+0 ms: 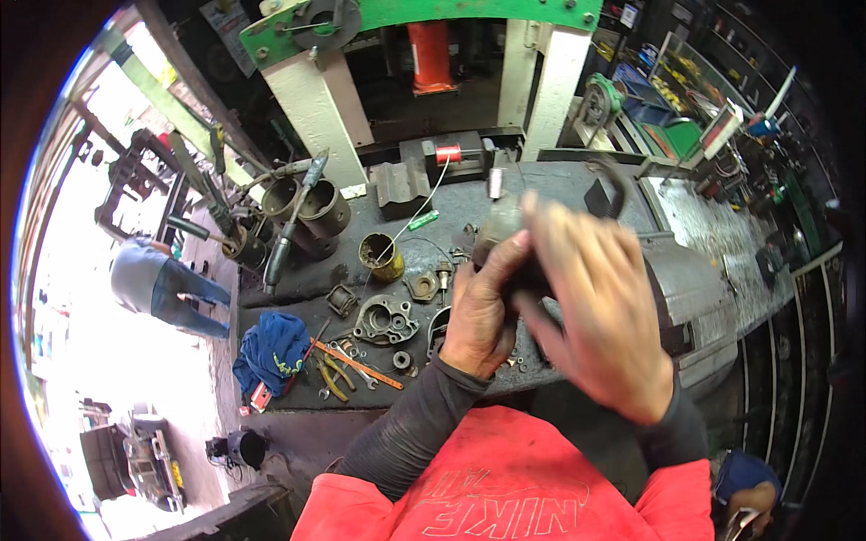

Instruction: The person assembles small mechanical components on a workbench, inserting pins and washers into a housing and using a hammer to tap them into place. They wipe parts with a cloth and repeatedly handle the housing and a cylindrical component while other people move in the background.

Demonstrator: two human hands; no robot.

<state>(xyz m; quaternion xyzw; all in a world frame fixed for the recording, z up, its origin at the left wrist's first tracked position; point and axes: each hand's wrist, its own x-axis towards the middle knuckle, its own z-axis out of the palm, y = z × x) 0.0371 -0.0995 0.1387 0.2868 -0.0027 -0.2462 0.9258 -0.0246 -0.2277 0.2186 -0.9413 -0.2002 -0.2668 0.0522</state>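
Both my hands are raised over the middle of the workbench. My left hand [483, 316] is closed around a dark, rounded metal part [502, 224], its thumb pointing up along it. My right hand [600, 307] is at the right side of that part, smeared by motion. I cannot tell whether its fingers grip anything. Below and left of my left hand lies a grey metal housing [386, 320] with holes. Near it are a squarish metal flange [421, 286], a small bearing-like ring [402, 361] and a yellow can [382, 259] with a wire in it.
Pliers [334, 374], an orange strip [361, 363] and a blue cloth [272, 350] lie at the bench's left front. Large metal cylinders [323, 212] stand behind them. A green-and-white press frame [311, 104] rises at the back. Another person [167, 284] bends over at far left.
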